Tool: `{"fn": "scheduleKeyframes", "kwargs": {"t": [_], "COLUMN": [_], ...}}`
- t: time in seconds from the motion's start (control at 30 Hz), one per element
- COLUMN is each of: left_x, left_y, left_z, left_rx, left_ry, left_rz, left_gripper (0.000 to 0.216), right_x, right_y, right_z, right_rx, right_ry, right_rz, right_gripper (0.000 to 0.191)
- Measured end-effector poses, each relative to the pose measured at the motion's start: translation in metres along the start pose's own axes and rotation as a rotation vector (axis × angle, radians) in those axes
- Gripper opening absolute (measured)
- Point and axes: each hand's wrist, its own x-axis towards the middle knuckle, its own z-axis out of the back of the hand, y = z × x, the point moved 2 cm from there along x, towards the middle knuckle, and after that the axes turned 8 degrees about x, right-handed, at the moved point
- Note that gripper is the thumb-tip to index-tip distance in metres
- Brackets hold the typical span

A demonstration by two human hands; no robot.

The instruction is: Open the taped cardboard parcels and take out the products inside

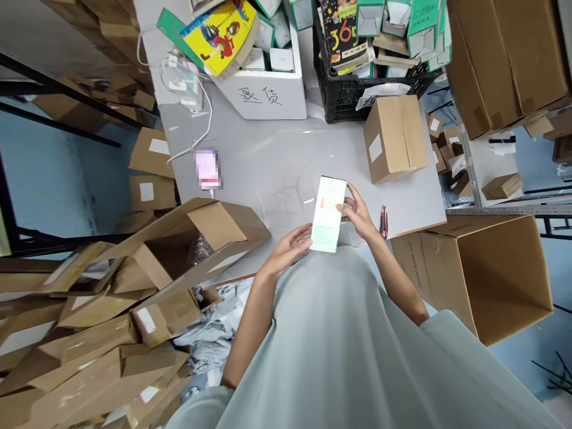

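Observation:
A slim white and pale green box [329,217] is held between my two hands above the near edge of the table. My left hand [291,247] grips its lower left corner, fingers along the side. At the upper right edge, my right hand [356,213] holds it with the thumb on the front face; the other fingers are partly hidden behind. Right of that hand lies a red and black box cutter [384,221]. An open cardboard box [232,229] with clear plastic wrap inside stands left of my left hand.
A white foam box [268,95] and a black crate [344,98], both filled with books and green-white boxes, stand at the back. A closed carton [397,140] sits at right. A phone [208,168] lies left on its cable. A large open carton [465,274] stands beside the table.

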Motion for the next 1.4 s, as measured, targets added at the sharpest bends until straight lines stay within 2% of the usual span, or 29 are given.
{"fn": "scheduleKeyframes", "kwargs": {"t": [0.1, 0.2, 0.3, 0.4, 0.5, 0.57, 0.63, 0.7, 0.87, 0.93, 1.07, 1.2, 1.3, 1.4], "left_x": [-0.001, 0.002, 0.007, 0.010, 0.008, 0.006, 0.004, 0.003, 0.004, 0.003, 0.006, 0.009, 0.006, 0.002], "left_y": [0.004, 0.006, 0.006, 0.005, 0.000, -0.002, -0.002, 0.000, 0.009, 0.012, 0.013, 0.011, 0.007, 0.003], "left_z": [-0.002, -0.008, -0.013, -0.019, -0.027, -0.030, -0.028, -0.022, -0.008, -0.008, -0.013, -0.024, -0.031, -0.029], "left_rx": [-0.052, 0.000, 0.097, 0.293, 0.518, 0.550, 0.450, 0.299, 0.038, 0.006, 0.081, 0.318, 0.519, 0.455], "left_ry": [0.086, 0.046, -0.089, -0.310, -0.451, -0.441, -0.370, -0.284, -0.048, -0.009, -0.093, -0.260, -0.358, -0.297], "left_rz": [0.017, 0.008, -0.001, -0.032, -0.099, -0.133, -0.149, -0.132, 0.050, 0.075, -0.001, -0.064, -0.115, -0.150], "left_gripper": [0.093, 0.088, 0.088, 0.083, 0.078, 0.077, 0.074, 0.072, 0.087, 0.091, 0.090, 0.088, 0.085, 0.081], "right_x": [0.000, -0.001, -0.001, 0.000, 0.003, 0.006, 0.008, 0.008, 0.002, -0.001, -0.003, -0.002, 0.001, 0.003], "right_y": [-0.002, -0.004, -0.005, -0.006, -0.005, -0.004, -0.002, -0.002, -0.009, -0.012, -0.010, -0.005, -0.004, -0.004], "right_z": [0.004, 0.004, 0.004, 0.003, 0.001, 0.001, 0.001, 0.001, 0.002, 0.003, 0.006, 0.007, 0.007, 0.009], "right_rx": [0.009, -0.033, -0.131, -0.220, -0.292, -0.318, -0.308, -0.272, -0.072, -0.033, -0.065, -0.196, -0.277, -0.205], "right_ry": [0.043, 0.079, 0.013, -0.112, -0.183, -0.203, -0.197, -0.174, -0.097, -0.067, -0.068, -0.180, -0.241, -0.234], "right_rz": [0.002, 0.013, 0.050, 0.068, 0.081, 0.132, 0.203, 0.252, 0.126, 0.097, 0.105, 0.172, 0.206, 0.165], "right_gripper": [0.106, 0.106, 0.115, 0.128, 0.123, 0.104, 0.082, 0.069, 0.072, 0.074, 0.081, 0.096, 0.082, 0.068]}}
